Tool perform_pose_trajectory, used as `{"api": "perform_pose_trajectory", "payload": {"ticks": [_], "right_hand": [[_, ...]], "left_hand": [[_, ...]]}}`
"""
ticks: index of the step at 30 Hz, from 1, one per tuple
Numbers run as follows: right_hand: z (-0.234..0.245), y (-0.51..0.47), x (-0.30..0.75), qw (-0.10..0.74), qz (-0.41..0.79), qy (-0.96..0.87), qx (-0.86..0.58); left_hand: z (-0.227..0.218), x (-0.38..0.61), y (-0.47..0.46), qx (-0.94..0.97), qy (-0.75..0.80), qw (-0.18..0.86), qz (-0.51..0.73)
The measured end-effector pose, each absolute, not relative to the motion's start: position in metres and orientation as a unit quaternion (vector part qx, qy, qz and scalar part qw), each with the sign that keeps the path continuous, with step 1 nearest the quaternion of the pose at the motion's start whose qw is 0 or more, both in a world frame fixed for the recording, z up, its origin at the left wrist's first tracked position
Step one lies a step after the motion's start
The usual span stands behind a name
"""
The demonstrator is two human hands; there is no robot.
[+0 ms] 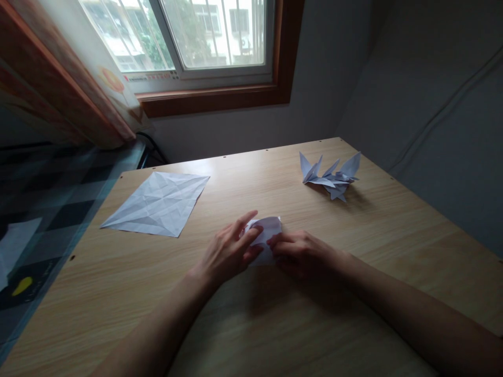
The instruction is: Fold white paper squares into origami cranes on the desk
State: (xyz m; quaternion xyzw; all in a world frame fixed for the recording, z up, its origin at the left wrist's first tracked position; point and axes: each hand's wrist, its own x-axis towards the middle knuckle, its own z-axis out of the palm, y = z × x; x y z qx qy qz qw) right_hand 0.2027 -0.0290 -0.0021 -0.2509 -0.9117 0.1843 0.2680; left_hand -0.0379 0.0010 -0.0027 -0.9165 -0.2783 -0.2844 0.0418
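Note:
A small folded piece of white paper (270, 226) is between my two hands, low over the middle of the wooden table (188, 314). My left hand (231, 246) reaches over its left side with the fingers apart, some of them touching the paper. The paper's top edge curves up a little. On the other side, my right hand (301, 252) pinches the right edge, its thumb and fingers pressed together. The lower part of the paper lies in shadow, and its left edge is hidden behind my left fingers.
A creased white sheet (157, 204) lies flat at the table's left. Several pointed folded paper figures (332, 177) stand together at the back right. Left of the table is a dark checked cloth (58, 199); behind are a curtain (70, 78) and a window (220, 36).

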Motion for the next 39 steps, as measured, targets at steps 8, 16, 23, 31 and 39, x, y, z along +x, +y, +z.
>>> {"api": "perform_pose_trajectory", "payload": {"ticks": [8, 16, 23, 31, 39], "right_hand": [[0.002, -0.029, 0.199, 0.235, 0.138, -0.935, -0.230], [-0.003, -0.028, 0.201, 0.245, 0.122, -0.934, -0.229], [-0.004, -0.027, 0.196, 0.241, 0.081, -0.943, -0.213], [-0.007, -0.028, 0.193, 0.250, 0.072, -0.943, -0.207], [-0.006, -0.030, 0.194, 0.243, 0.101, -0.941, -0.214]], "left_hand": [[-0.006, -0.036, 0.001, -0.893, -0.345, 0.019, -0.289], [-0.005, -0.042, 0.007, -0.887, -0.306, -0.053, -0.343], [0.040, -0.044, 0.001, -0.942, -0.251, 0.113, -0.190], [0.057, -0.038, 0.008, -0.949, -0.263, 0.147, -0.098], [0.057, -0.027, 0.020, -0.938, -0.303, 0.139, -0.092]]}}
